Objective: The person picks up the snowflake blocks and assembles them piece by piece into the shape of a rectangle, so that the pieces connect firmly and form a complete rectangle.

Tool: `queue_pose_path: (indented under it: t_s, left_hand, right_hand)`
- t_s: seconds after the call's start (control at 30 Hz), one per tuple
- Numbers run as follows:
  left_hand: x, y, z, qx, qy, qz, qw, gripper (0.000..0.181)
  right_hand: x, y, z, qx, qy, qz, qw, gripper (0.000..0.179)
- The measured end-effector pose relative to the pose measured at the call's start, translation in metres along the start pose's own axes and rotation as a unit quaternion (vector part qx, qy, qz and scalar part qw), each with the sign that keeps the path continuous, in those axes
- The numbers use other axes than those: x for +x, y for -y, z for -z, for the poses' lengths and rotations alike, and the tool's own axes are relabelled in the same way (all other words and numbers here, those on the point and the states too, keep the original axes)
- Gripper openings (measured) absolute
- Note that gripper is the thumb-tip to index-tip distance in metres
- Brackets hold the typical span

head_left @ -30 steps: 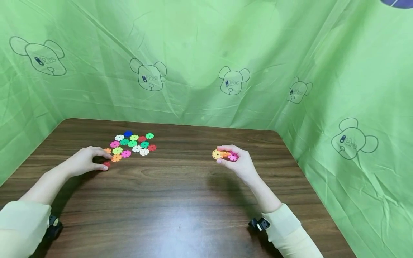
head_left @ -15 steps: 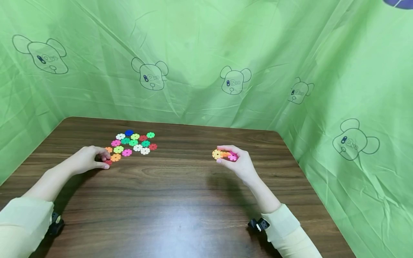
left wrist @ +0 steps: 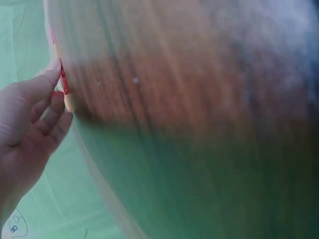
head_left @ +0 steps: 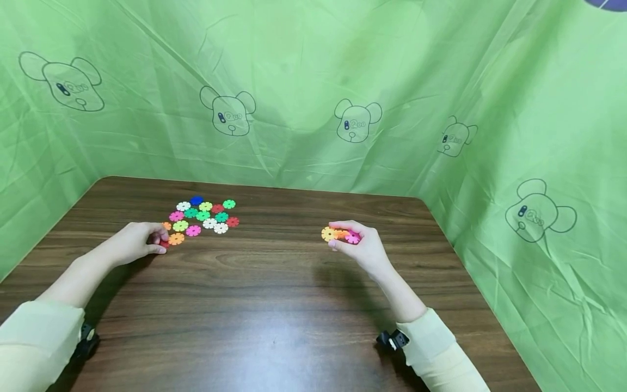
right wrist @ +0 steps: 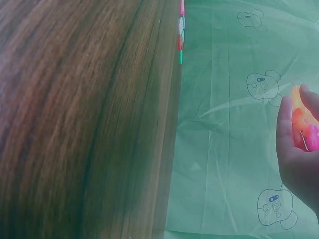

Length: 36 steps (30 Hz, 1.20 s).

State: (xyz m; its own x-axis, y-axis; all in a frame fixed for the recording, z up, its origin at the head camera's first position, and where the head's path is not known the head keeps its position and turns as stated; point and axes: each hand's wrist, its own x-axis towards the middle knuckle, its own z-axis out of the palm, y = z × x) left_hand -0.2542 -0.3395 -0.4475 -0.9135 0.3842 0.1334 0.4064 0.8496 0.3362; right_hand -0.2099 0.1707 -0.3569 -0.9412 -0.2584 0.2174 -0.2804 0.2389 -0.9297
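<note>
Item: red snowflake disc (head_left: 164,244), one, at the near left corner of a loose cluster on the left part of the table. Pinched between thumb and fingertips of the left hand (head_left: 132,245), which reaches in from the side; partly covered by the fingers.

Item: row of three pieces, namely yellow-orange disc (head_left: 327,234), orange piece (head_left: 340,234) and pink disc (head_left: 352,237). Gripped between thumb and fingers of the right hand (head_left: 366,247), raised above the table, well apart from the cluster; yellow-orange end projecting past the fingertips, pink end deepest in the grasp. How the pieces join: too small to tell.

Item: the cluster, lying flat. Nearest the left hand, orange disc (head_left: 176,238); a second orange disc (head_left: 167,226) behind it, partly hidden by the fingers; lime disc (head_left: 180,225) beside both. Further in, magenta disc (head_left: 194,231), two white discs (head_left: 221,228) and several green discs (head_left: 203,216). At the far side, blue disc (head_left: 197,201).

Support: dark wood-grain table (head_left: 274,294), rounded far corners.

Worn: pale sleeves (head_left: 41,332) on both arms; black device (head_left: 393,341) at the right wrist, another at the left.

Surround: green cloth (head_left: 294,54), creased, printed with outlined animal heads (head_left: 231,115)
</note>
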Motion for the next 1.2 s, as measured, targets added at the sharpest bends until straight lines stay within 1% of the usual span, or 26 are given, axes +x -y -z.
queue_pose_path:
  t_s: [0.07,0.17,0.37,0.47,0.53,0.6,0.7,0.77,0.9,1.0,1.03,1.1,1.2]
  left_hand:
    - [-0.001,0.003,0.000,0.015,-0.014,0.001,0.9998,0.024]
    - [-0.002,0.007,-0.001,0.021,-0.022,0.002,0.9995,0.026]
    - [-0.005,0.009,-0.001,-0.005,0.000,-0.003,1.0000,0.024]
    - [-0.005,0.007,0.000,-0.023,0.017,-0.006,0.9996,0.024]
    - [-0.005,0.006,0.000,-0.033,0.024,-0.001,0.9992,0.025]
    - [-0.005,0.005,0.001,-0.036,0.027,0.005,0.9990,0.027]
    - [-0.004,0.002,0.002,-0.032,0.015,0.014,0.9993,0.028]
    - [-0.003,-0.001,0.002,-0.029,0.007,0.011,0.9995,0.029]
    - [0.000,-0.011,0.003,-0.027,-0.018,-0.002,0.9995,0.024]
    - [0.004,-0.020,0.004,-0.026,-0.044,-0.017,0.9985,0.020]
    - [0.005,-0.024,0.005,-0.024,-0.054,-0.020,0.9981,0.020]
    - [0.007,-0.033,0.008,-0.023,-0.066,-0.019,0.9974,0.019]
    - [0.009,-0.054,0.012,-0.027,-0.089,-0.017,0.9955,0.018]
  right_hand:
    - [0.000,0.000,0.000,-0.001,0.002,0.001,1.0000,0.040]
    - [0.000,0.000,0.000,-0.001,0.002,0.001,1.0000,0.040]
    - [0.001,-0.001,0.000,-0.004,0.000,-0.003,1.0000,0.039]
    - [0.001,-0.002,-0.001,-0.003,0.001,-0.001,1.0000,0.039]
    - [0.001,-0.002,-0.001,-0.003,0.003,0.000,1.0000,0.038]
    - [0.000,-0.001,-0.001,-0.020,0.000,0.005,0.9998,0.037]
    - [0.000,0.001,-0.001,-0.053,-0.006,0.016,0.9984,0.034]
    - [-0.001,0.002,-0.001,-0.078,-0.008,0.026,0.9966,0.033]
    - [-0.001,0.005,0.000,-0.095,-0.004,0.036,0.9948,0.032]
    - [-0.001,0.006,0.001,-0.100,-0.001,0.035,0.9943,0.031]
    - [-0.001,0.006,0.001,-0.102,0.000,0.037,0.9941,0.031]
    - [0.002,-0.002,0.002,-0.099,0.000,0.040,0.9943,0.031]
    - [0.007,-0.016,0.004,-0.105,-0.003,0.054,0.9930,0.031]
